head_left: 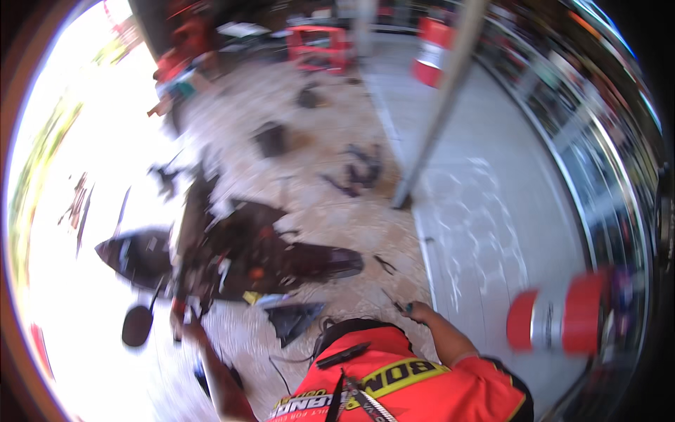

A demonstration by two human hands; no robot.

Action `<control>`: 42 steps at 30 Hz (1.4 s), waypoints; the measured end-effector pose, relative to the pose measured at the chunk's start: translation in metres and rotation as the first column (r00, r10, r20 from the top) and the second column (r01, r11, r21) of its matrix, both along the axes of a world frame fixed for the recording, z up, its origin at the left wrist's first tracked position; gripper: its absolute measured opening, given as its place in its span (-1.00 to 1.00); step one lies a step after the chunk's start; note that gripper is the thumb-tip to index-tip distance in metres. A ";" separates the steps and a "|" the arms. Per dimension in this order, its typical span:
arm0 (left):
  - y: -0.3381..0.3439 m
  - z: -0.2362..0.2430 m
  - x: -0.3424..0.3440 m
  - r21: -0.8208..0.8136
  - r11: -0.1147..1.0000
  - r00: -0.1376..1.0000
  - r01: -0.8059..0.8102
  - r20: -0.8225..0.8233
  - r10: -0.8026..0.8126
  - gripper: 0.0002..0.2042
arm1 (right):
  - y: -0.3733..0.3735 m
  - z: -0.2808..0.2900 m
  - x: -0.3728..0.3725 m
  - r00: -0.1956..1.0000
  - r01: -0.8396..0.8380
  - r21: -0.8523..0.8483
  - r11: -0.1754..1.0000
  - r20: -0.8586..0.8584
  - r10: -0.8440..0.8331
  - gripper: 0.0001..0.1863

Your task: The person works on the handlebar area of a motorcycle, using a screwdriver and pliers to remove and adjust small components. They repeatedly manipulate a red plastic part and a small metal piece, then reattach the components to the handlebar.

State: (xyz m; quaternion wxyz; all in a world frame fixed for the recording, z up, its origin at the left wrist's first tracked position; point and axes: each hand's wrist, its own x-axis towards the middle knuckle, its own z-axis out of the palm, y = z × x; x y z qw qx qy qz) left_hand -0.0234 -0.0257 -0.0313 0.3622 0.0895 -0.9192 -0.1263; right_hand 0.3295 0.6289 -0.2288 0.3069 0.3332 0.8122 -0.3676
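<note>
A partly stripped dark motorcycle or scooter (239,257) stands in front of me, blurred by motion. My left hand (186,328) is closed around the end of its handlebar, at the handlebar grip (178,307). A round-edged black mirror (137,325) sticks out beside that hand. Off to the right, above the tiled floor, my right hand (420,311) is closed on a slim tool that looks like a screwdriver (398,305), its thin shaft pointing up and left. Pliers (384,264) with dark handles lie on the floor just beyond it. A black panel (294,321) lies between my hands.
A slanting metal post (441,105) rises at the raised grey floor's edge. Red and silver drums stand near right (555,316) and far right (430,53). Dark parts (357,169) and a black container (270,139) lie ahead. Another person (184,63) and a red stool (318,49) are farther back.
</note>
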 end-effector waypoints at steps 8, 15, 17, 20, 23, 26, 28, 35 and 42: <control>0.026 0.015 0.019 0.224 0.966 0.978 -0.127 0.188 0.085 -0.29 | 0.028 0.048 -0.071 0.880 -0.246 0.049 0.968 -0.406 0.244 -0.60; 0.048 0.044 0.066 0.267 0.929 0.914 -0.255 0.379 0.141 -0.10 | -0.051 0.197 -0.115 0.620 -0.572 0.048 0.819 -0.628 0.470 -0.58; 0.050 0.039 0.083 0.347 0.896 0.913 -0.277 0.386 0.133 -0.08 | -0.084 0.237 -0.121 0.624 -0.615 -0.091 0.783 -0.664 0.412 -0.55; 0.050 0.031 0.117 0.287 0.921 0.912 -0.264 0.385 0.141 -0.07 | -0.132 0.289 -0.124 0.397 -0.743 0.054 0.667 -0.767 0.504 -0.48; 0.053 0.021 0.159 0.404 0.889 0.937 -0.218 0.340 0.075 -0.06 | -0.172 0.328 -0.127 0.315 -0.820 0.079 0.567 -0.764 0.563 -0.45; 0.063 0.009 0.199 0.375 0.907 0.944 -0.191 0.324 0.065 -0.06 | -0.208 0.351 -0.131 0.248 -0.889 0.046 0.456 -0.789 0.562 -0.45; 0.074 0.005 0.221 0.557 0.806 0.940 -0.198 0.340 -0.004 -0.06 | -0.234 0.359 -0.136 0.156 -0.911 0.078 0.405 -0.843 0.515 -0.45; 0.091 0.015 0.284 0.908 0.419 0.851 -0.012 0.229 -0.473 -0.40 | -0.327 0.381 -0.150 0.043 -0.933 0.123 0.339 -0.895 0.443 -0.54; 0.047 0.022 0.308 0.981 0.125 0.855 0.151 -0.066 -0.515 -0.59 | -0.416 0.370 -0.173 0.443 -0.867 -0.359 0.345 -0.873 0.203 -0.61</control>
